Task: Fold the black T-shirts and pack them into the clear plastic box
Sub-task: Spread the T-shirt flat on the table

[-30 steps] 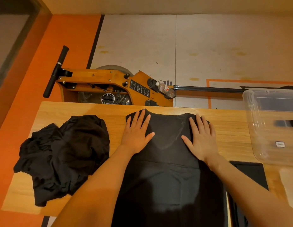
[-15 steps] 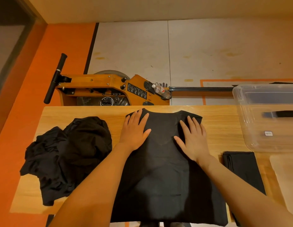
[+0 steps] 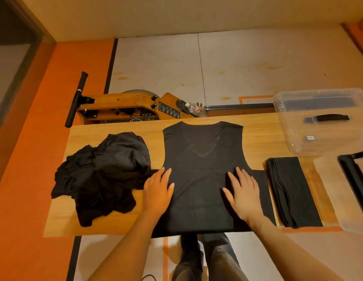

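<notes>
I have the black T-shirt [image 3: 203, 169] spread flat in the middle of the table [image 3: 257, 136], neck at the far edge. My left hand [image 3: 158, 193] and right hand [image 3: 244, 193] press on its lower half, fingers straight and spread. It looks thin, limp and light, so I judge it will sag and slip; best taken by pinching the side hems.

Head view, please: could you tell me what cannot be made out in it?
- Clear plastic box: right part cut off by the frame edge; contents blurred.
- Crumpled pile: number of shirts hidden in its folds.
- Flat T-shirt: sleeves folded under, hem partly covered by the left hand and right hand.
</notes>
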Demonstrator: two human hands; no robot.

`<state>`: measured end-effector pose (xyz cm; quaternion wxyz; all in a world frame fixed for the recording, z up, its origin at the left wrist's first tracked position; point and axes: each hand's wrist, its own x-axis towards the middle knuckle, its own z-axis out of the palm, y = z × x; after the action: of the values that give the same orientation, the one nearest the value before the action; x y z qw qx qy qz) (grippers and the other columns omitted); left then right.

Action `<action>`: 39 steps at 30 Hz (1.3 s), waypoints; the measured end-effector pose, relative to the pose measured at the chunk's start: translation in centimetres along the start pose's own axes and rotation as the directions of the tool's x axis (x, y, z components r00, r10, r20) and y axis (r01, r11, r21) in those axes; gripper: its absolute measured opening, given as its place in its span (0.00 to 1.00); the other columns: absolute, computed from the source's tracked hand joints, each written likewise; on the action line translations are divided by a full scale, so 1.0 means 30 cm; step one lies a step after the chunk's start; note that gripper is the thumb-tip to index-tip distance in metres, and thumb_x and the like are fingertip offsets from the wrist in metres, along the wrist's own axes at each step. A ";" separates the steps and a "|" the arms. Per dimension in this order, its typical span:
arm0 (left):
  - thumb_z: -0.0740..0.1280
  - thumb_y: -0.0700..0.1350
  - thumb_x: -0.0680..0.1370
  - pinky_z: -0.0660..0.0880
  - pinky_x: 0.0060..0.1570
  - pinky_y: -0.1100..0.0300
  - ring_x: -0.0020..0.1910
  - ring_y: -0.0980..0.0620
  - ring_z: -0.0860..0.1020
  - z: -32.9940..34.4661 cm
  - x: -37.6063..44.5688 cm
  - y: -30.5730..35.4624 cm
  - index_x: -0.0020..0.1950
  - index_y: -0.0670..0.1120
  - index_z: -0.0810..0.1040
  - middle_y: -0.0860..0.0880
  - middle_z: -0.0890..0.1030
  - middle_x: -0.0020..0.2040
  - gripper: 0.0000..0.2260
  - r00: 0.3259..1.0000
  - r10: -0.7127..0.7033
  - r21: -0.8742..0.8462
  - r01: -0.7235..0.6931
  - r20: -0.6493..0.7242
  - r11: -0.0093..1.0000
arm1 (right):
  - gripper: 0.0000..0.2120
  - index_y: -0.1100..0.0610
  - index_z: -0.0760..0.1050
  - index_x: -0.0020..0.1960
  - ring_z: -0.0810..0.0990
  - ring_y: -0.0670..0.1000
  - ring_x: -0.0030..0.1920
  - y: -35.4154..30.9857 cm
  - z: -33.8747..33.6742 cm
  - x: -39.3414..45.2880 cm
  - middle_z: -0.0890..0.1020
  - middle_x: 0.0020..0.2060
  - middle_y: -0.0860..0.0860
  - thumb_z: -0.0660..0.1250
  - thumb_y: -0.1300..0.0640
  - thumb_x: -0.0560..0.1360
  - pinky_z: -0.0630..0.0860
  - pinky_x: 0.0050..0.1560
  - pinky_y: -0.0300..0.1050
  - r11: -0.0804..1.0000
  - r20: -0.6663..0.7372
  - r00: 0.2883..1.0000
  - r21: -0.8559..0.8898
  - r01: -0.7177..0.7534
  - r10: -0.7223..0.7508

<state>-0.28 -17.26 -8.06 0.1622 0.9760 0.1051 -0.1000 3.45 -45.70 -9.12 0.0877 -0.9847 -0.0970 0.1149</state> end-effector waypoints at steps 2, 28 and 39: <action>0.62 0.51 0.81 0.66 0.68 0.49 0.70 0.45 0.69 0.007 -0.034 -0.008 0.74 0.48 0.67 0.46 0.69 0.73 0.22 1.000 -0.019 0.015 0.019 0.004 1.000 | 0.27 0.54 0.68 0.73 0.61 0.58 0.76 0.015 0.004 -0.038 0.66 0.74 0.57 0.53 0.40 0.80 0.57 0.74 0.58 0.999 0.003 0.999 -0.001 -0.046 0.046; 0.73 0.40 0.71 0.69 0.35 0.54 0.38 0.44 0.77 -0.021 0.067 -0.073 0.49 0.44 0.81 0.45 0.79 0.40 0.08 0.990 -0.031 0.315 0.074 -0.139 0.946 | 0.18 0.62 0.71 0.69 0.75 0.61 0.64 0.095 -0.055 0.035 0.77 0.63 0.60 0.62 0.57 0.81 0.72 0.65 0.58 0.694 -0.093 0.770 0.510 -0.508 0.631; 0.66 0.42 0.77 0.68 0.37 0.58 0.45 0.48 0.76 -0.048 0.105 -0.068 0.52 0.45 0.78 0.46 0.75 0.49 0.05 0.977 -0.192 0.284 0.210 -0.088 0.935 | 0.16 0.62 0.74 0.64 0.77 0.63 0.60 0.097 -0.080 0.093 0.80 0.57 0.60 0.67 0.58 0.78 0.74 0.59 0.60 0.670 -0.115 0.714 0.475 -0.571 0.690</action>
<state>2.47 -14.35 -8.05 0.0020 0.9759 0.1931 -0.1016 7.20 -48.29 -7.99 0.2573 -0.9207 0.2931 0.0124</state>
